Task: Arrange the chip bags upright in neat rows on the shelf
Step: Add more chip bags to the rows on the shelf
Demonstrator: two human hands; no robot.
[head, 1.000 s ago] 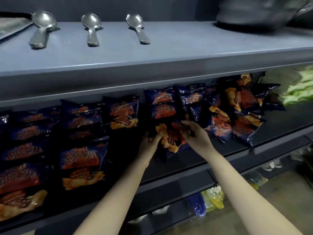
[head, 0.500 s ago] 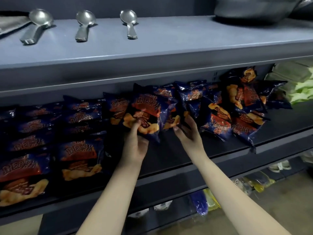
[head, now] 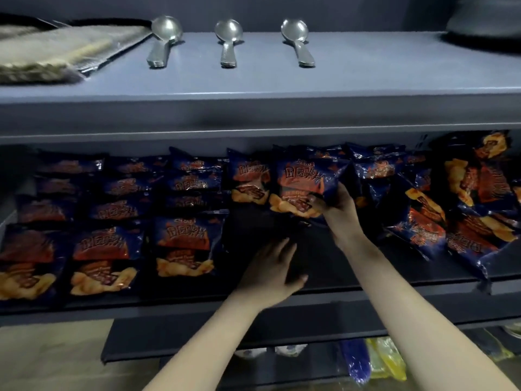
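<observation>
- Just left of the glossy blue foil chip bag with orange print (head: 301,182) that the right hand (head: 339,213) holds, a matching neighbour bag (head: 249,182) stands upright at the back of the dark grey metal shelf (head: 352,266).
- The held bag sits near the back of the shelf, face forward and roughly upright. Its bottom edge seems to hang just above the shelf surface, though I cannot tell for sure.
- Right fingers curl round the held bag's lower right corner, with the thumb pressed on its front, so the bag is pinched at one corner only.
- Below and left of the held bag, the left hand (head: 270,266) hovers palm down over the bare gap, its fingers straight and slightly spread, holding nothing. Whether it touches the shelf cannot be told.
- Further left of the held bag, tidy rows (head: 183,241) of the same bags already face forward. To its right lies a tumbled heap (head: 456,218), tilted and overlapping.
- Judgement: the step in hand is seating this bag beside its neighbour.
  - Lower it until the base rests flat.
  - Square its left edge to the neighbour without overlapping.
  - Steady the top with the free left hand before letting go, since a puffy bag held by one corner will likely twist or slump forward.
</observation>
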